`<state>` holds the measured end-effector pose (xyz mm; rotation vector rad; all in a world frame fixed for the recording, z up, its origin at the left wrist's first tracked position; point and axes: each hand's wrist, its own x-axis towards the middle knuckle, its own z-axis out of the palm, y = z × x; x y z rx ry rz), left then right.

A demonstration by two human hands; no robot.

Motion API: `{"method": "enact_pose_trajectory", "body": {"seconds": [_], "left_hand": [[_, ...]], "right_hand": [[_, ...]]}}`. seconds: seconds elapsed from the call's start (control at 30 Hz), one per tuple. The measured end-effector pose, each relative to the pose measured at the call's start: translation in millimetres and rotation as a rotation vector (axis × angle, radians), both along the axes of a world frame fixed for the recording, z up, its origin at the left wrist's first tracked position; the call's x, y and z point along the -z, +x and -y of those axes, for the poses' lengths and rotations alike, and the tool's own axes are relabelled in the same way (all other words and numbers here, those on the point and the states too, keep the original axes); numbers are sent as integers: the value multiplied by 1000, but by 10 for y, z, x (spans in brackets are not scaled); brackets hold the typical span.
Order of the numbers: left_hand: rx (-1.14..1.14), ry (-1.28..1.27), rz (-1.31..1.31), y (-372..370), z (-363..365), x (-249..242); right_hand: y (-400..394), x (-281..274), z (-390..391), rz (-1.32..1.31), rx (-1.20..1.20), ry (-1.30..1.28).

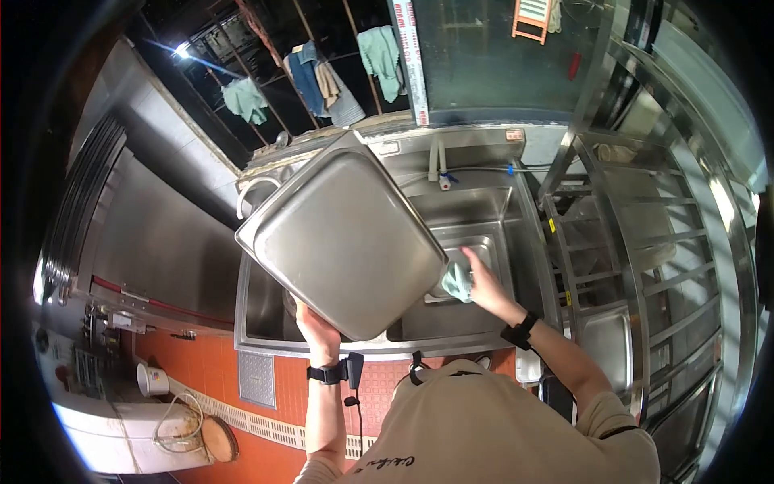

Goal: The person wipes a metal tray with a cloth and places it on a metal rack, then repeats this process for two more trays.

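Note:
A large steel tray (343, 242) is tilted up over the sink with its underside toward me. My left hand (318, 331) grips the tray's near lower edge from beneath. My right hand (481, 282) holds a pale green cloth (456, 282) against the tray's right edge, above the right sink basin (484, 211). Both wrists wear black bands.
A double steel sink (262, 310) fills the middle, with a tap (439, 165) on its back wall. A steel rack (637, 266) of shelves stands to the right. Cloths (318, 77) hang on a line above. Orange floor tiles, a drain grate (256, 377) and a white cup (151, 379) lie at lower left.

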<state>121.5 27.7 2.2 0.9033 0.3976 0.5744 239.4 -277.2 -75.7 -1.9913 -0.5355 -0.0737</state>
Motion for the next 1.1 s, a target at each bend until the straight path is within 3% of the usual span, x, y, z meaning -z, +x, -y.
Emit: {"method": "enact_pose_trajectory", "body": {"seconds": [0.07,0.17,0.2,0.27,0.33,0.37,0.47,0.6,0.7,0.77,0.93,1.0,1.1], "left_hand": [[-30,-14,-27,-33,-99,37],[-19,-49,-63,-89,-100,47],[-20,-52,-66,-108,-62,30],[47,-76,-56,-108,40,-1],[64,-89,-59,-115,119,144],[62,-85,-56,-112,141,176],[64,-98,-52,-91,130,319],[123,-27,-108,-159,253,236],[106,-48,-115,-167,337,129],[118,-81,-102,-156,303,115],[136,-347,67,-42,135,209],[122,-349,26,29,113,194],[244,-563,-37,182,101,356]], "right_hand": [[118,19,201,-592,95,10],[189,-109,179,-171,53,324],[108,-298,107,-175,53,321],[-9,-608,-104,-177,-55,564],[-133,-518,-348,-171,-66,556],[-160,-668,-392,67,27,353],[95,-879,-445,9,-89,472],[550,-1406,-638,376,-40,300],[717,-1518,-625,323,-142,290],[697,-1441,-605,70,-251,389],[397,-955,-427,73,-305,236],[291,-934,-431,20,-131,241],[27,-898,-711,308,99,270]]}}
